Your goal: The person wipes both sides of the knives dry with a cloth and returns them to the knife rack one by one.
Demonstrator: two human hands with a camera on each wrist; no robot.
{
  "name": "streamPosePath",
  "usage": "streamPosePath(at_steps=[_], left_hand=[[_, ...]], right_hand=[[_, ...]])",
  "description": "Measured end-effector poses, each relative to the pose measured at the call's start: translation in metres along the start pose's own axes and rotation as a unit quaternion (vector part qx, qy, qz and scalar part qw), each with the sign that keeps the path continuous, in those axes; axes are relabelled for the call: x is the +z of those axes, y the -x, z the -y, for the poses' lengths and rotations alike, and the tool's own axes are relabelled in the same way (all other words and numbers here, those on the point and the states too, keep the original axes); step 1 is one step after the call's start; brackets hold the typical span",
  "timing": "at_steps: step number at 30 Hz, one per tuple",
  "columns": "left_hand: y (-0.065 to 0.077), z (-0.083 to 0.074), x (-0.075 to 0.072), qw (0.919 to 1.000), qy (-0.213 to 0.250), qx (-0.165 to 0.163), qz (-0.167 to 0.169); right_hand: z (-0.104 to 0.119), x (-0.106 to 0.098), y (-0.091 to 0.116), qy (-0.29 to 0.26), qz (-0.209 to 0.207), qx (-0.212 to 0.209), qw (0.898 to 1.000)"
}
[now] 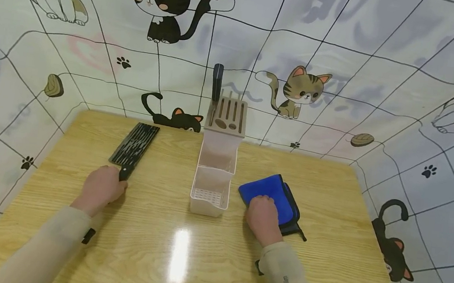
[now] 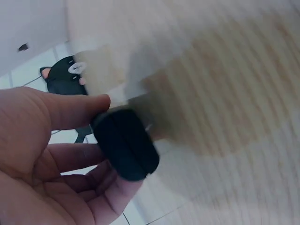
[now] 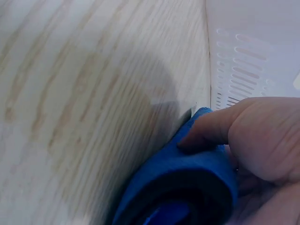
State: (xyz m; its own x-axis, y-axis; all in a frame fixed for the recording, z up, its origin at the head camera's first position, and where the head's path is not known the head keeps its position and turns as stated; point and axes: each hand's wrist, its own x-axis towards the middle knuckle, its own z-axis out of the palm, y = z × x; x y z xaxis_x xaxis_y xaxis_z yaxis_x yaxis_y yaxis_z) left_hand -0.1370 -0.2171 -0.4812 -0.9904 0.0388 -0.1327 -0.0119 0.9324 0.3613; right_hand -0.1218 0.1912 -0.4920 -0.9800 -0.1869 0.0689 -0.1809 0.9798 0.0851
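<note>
At the left of the table in the head view, my left hand [image 1: 102, 190] grips a cleaver [image 1: 135, 144] by its black handle. The blade is dark with pale streaks and points to the back. From the left wrist view, thumb and fingers are round the handle's end [image 2: 125, 144]. On the right, my right hand [image 1: 263, 219] pinches the near-left edge of a folded blue cloth [image 1: 264, 187] with dark trim. The right wrist view shows the thumb pressed on the cloth's fold [image 3: 187, 161], while most fingers are hidden behind it.
Between the hands stands a pale plastic knife holder [image 1: 224, 136] with a slotted brown top and open front bins. A black-handled knife [image 1: 217, 81] stands upright in its left slot. The wooden table [image 1: 147, 240] meets cat-print walls [image 1: 239, 44] at the back and sides.
</note>
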Motion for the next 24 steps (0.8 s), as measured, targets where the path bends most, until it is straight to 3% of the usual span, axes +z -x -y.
streamPosePath(at_steps=[6,11,15,19,22,24], left_hand=[[0.006,-0.002,-0.016,0.9972,0.065,0.0,0.036],[0.008,-0.001,-0.025,0.9913,0.109,-0.026,0.068],[0.013,-0.002,-0.027,0.9831,0.158,-0.046,0.079],[0.019,-0.007,-0.026,0.967,0.227,-0.071,0.09],[0.024,-0.012,-0.025,0.9559,0.268,-0.081,0.089],[0.026,-0.015,-0.024,0.953,0.281,-0.078,0.082]], right_hand=[[-0.006,-0.003,-0.003,-0.057,0.011,0.016,0.998],[-0.01,-0.002,-0.003,-0.082,0.0,0.014,0.997],[-0.01,-0.002,-0.003,-0.087,-0.006,0.012,0.996],[-0.01,-0.004,-0.001,-0.099,0.006,0.025,0.995],[-0.013,-0.006,0.001,-0.127,0.026,0.044,0.991],[-0.016,-0.01,0.002,-0.152,0.039,0.055,0.986]])
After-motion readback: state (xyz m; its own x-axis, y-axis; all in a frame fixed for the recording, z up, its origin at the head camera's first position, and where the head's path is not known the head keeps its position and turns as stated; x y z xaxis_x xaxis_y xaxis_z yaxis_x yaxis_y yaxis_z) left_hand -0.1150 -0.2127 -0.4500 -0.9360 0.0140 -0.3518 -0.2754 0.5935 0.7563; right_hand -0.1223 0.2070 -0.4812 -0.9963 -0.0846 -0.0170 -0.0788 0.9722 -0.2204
